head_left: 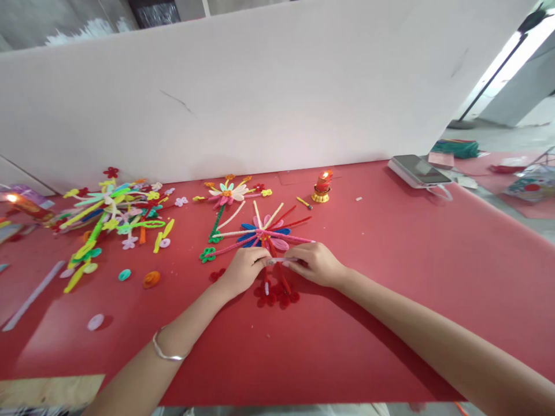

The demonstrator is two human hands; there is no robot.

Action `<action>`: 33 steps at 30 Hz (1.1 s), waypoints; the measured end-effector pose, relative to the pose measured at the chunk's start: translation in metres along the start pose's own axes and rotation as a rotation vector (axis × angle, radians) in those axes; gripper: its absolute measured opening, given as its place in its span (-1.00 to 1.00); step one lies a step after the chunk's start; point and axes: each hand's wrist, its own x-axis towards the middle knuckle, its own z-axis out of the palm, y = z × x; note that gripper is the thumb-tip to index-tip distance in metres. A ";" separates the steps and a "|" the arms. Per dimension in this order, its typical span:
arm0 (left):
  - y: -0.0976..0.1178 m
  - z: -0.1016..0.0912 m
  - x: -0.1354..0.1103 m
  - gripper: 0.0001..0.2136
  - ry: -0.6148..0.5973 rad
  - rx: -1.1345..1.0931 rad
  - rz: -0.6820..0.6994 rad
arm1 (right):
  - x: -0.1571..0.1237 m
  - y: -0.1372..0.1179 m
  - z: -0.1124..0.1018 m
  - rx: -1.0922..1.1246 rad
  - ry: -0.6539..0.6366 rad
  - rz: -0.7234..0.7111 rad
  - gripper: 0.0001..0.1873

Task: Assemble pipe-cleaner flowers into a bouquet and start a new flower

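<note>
My left hand [243, 269] and my right hand [315, 263] meet over a pipe-cleaner flower [265, 236] with blue and pink petals and long pink, white and red stems. Both hands pinch a short pale pink pipe cleaner [281, 260] stretched between their fingertips, just in front of the flower. Under the hands lie red pipe-cleaner loops [277, 296]. A silver bangle [167, 352] sits on my left wrist.
A second flower [228, 193] lies behind on the red table [390, 277]. A lit red candle [323, 186] stands at its right. A heap of bright pipe-cleaner pieces [113, 214] fills the left. A white device [418, 171] lies far right, below a white board [260, 98].
</note>
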 end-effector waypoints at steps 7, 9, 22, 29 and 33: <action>-0.007 0.003 -0.001 -0.81 0.053 0.037 -0.015 | 0.000 0.005 0.003 0.015 -0.038 0.026 -0.81; -0.008 0.003 -0.002 -0.85 0.051 0.020 -0.038 | -0.001 0.006 0.005 0.039 -0.034 0.032 -0.83; -0.008 0.005 -0.003 -0.93 0.116 -0.019 -0.055 | 0.001 0.005 0.001 0.117 -0.053 0.137 -0.79; -0.013 0.008 -0.004 -0.90 0.231 0.062 0.033 | 0.002 0.003 -0.003 0.178 -0.066 0.253 -0.76; -0.010 0.008 -0.005 -0.91 0.234 0.113 0.068 | 0.003 0.005 -0.003 0.239 -0.043 0.228 -0.77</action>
